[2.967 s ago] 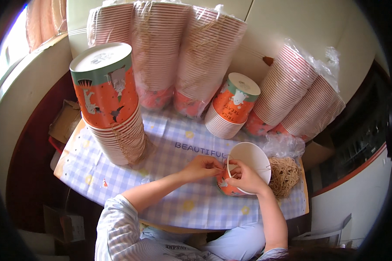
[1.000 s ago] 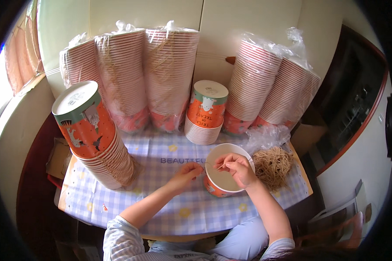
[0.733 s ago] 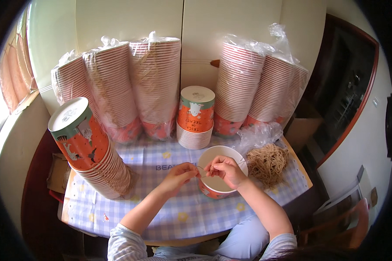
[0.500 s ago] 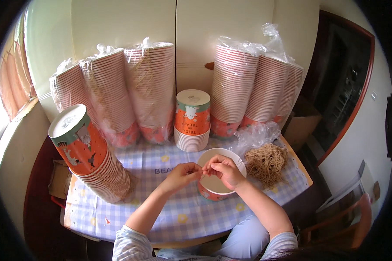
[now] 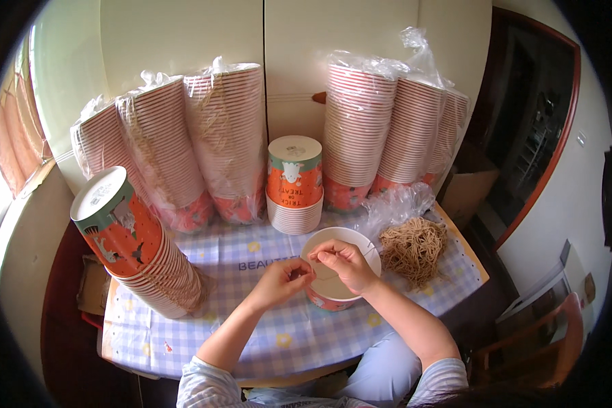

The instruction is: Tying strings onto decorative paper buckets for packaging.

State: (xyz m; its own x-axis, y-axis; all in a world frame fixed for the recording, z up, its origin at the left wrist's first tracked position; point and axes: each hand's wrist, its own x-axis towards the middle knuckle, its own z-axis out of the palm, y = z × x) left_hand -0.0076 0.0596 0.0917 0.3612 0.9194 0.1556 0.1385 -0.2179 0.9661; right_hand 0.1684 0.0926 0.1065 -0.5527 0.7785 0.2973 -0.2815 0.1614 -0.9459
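Note:
Over a white-lined paper bucket with an orange and green outside, my two hands work close together. My left hand is closed in a pinch at the bucket's left rim. Higher up, the fingertips of my right hand are pinched above the opening. A thin pale cord shows faintly between the hands; its ends are hidden by the fingers. Another short strand crosses the bucket's far right rim. Just right of the bucket lies a tangled heap of brown twine.
Tall bagged stacks of paper buckets stand along the back. A shorter upside-down stack is in the middle, and another leaning stack is at left. Crumpled clear plastic lies behind the twine on the checked tablecloth.
My hands have drawn slightly apart: the right fingertips have risen up and left, and the left hand sits a little lower. The whole view has shifted slightly.

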